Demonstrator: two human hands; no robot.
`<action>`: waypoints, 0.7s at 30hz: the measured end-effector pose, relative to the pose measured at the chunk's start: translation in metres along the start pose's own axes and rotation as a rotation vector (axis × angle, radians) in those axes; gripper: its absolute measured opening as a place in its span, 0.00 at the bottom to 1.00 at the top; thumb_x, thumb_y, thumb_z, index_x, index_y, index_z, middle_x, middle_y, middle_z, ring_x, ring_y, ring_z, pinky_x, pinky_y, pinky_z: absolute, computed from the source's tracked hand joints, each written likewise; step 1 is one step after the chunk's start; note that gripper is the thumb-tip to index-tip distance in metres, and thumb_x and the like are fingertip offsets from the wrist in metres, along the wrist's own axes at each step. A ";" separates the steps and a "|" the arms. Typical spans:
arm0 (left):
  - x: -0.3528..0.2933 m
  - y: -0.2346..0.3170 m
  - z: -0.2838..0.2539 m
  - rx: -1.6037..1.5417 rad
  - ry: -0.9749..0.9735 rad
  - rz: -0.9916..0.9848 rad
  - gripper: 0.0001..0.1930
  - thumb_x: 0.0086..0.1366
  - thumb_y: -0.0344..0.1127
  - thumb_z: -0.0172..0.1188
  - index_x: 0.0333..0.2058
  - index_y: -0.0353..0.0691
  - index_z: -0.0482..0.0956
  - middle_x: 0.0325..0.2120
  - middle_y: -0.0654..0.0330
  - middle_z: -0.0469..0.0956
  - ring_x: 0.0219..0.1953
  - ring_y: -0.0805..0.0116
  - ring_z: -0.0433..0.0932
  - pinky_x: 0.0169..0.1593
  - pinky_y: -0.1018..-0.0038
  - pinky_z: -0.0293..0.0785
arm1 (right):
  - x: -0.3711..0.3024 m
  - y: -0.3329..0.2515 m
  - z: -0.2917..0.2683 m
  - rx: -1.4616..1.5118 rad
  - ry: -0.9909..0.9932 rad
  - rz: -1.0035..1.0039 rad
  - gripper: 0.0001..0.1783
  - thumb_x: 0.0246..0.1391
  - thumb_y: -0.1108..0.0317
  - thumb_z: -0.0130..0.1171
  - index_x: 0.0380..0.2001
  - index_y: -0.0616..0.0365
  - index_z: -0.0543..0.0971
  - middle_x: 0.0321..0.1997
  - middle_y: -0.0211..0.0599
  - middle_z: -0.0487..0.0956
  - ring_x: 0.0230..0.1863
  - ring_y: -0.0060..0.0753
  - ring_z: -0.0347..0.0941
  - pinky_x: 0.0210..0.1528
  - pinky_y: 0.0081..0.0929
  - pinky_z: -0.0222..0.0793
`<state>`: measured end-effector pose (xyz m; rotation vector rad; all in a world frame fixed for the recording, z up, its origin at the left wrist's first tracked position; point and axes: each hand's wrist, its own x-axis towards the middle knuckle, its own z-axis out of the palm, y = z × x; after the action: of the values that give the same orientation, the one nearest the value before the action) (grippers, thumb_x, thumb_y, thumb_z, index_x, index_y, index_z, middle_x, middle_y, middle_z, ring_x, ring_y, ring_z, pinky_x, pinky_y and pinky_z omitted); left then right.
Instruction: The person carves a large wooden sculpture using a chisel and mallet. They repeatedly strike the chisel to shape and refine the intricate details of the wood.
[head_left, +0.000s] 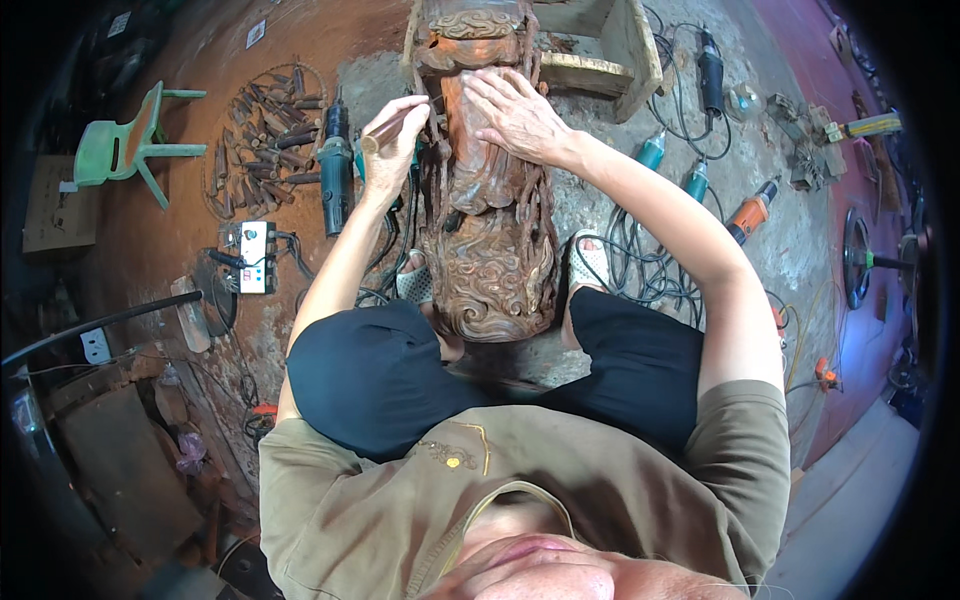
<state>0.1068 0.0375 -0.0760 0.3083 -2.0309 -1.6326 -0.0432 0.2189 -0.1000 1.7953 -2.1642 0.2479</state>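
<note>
Between the person's white perforated sandals (589, 260), a long, ornately carved brown wooden piece (492, 272) is stretching away. The left hand (398, 150) is pinching a slim brown stick-shaped tool (386, 132) in its grip at the carving's left edge; the right hand (522, 118) is resting on the carving, fingers slightly spread. Farther left, a teal cylindrical power tool (336, 185) is lying beside a heap of short brown rods (268, 165).

Carving (492, 255): between the feet (588, 258). Right hand (522, 122): on the carving. Hand tool (378, 136): in the left hand (404, 130), at the carving's left edge. Power tool (337, 185): left of the carving. Hand-tool pile (265, 150): left of the power tool. Chair (112, 147): left of the pile. Control box (256, 258): nearer than the pile.
</note>
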 end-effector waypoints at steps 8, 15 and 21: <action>0.001 -0.018 -0.015 -0.219 -0.010 -0.114 0.12 0.68 0.33 0.61 0.46 0.33 0.82 0.44 0.57 0.83 0.44 0.70 0.81 0.55 0.72 0.73 | -0.025 -0.035 -0.006 0.184 -0.267 -0.097 0.36 0.66 0.49 0.51 0.68 0.61 0.62 0.76 0.41 0.58 0.77 0.41 0.50 0.77 0.47 0.42; 0.022 -0.027 -0.005 -0.228 0.063 -0.014 0.10 0.68 0.35 0.62 0.45 0.38 0.84 0.42 0.64 0.83 0.46 0.76 0.78 0.53 0.76 0.72 | -0.022 -0.023 -0.021 0.048 -0.181 -0.065 0.40 0.61 0.44 0.55 0.68 0.59 0.64 0.74 0.41 0.61 0.76 0.40 0.52 0.76 0.48 0.42; 0.010 -0.025 -0.017 -0.066 -0.031 -0.018 0.09 0.68 0.36 0.62 0.41 0.41 0.86 0.40 0.63 0.84 0.43 0.75 0.78 0.50 0.75 0.73 | -0.022 -0.020 -0.020 0.029 -0.206 -0.035 0.44 0.58 0.40 0.56 0.68 0.58 0.63 0.75 0.41 0.60 0.76 0.40 0.51 0.76 0.50 0.41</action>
<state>0.1043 0.0122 -0.0947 0.2803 -1.9976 -1.7215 -0.0177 0.2417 -0.0901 1.9489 -2.2744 0.0894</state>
